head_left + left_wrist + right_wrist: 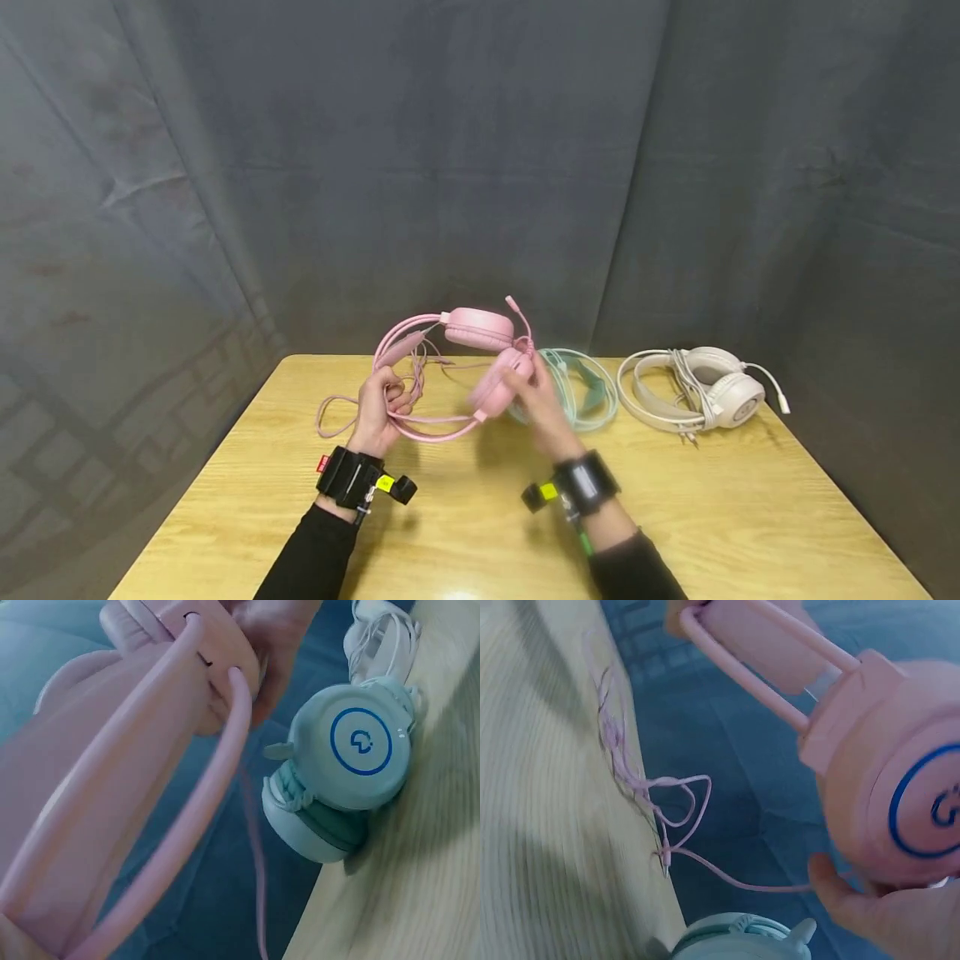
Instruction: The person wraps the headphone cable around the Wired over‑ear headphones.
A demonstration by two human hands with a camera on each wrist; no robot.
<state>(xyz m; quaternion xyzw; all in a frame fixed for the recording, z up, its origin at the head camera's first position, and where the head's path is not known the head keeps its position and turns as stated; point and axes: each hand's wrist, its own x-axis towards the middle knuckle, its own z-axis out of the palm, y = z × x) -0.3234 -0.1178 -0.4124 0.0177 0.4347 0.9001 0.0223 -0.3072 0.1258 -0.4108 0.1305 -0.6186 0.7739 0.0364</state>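
Note:
A pink headset [480, 329] with a boom microphone is held up over the table between both hands. My left hand [381, 407] grips its headband, fingers curled round the twin pink tubes. At the other end my right hand [542, 408] holds the near ear cup [900, 772], thumb on one side; the far fingers are partly hidden behind the cup. The pink cable [682, 784] trails from the headset and lies in loose loops at the table's back left. Just behind the right hand rests a mint green headset [360, 746], partly covered by that hand in the head view.
On the back right of the wooden table [465, 533] lies a white headset [708, 387], its cable bundled round the headband and its microphone pointing right. A grey cloth [435, 167] hangs behind the table's back edge and along the sides.

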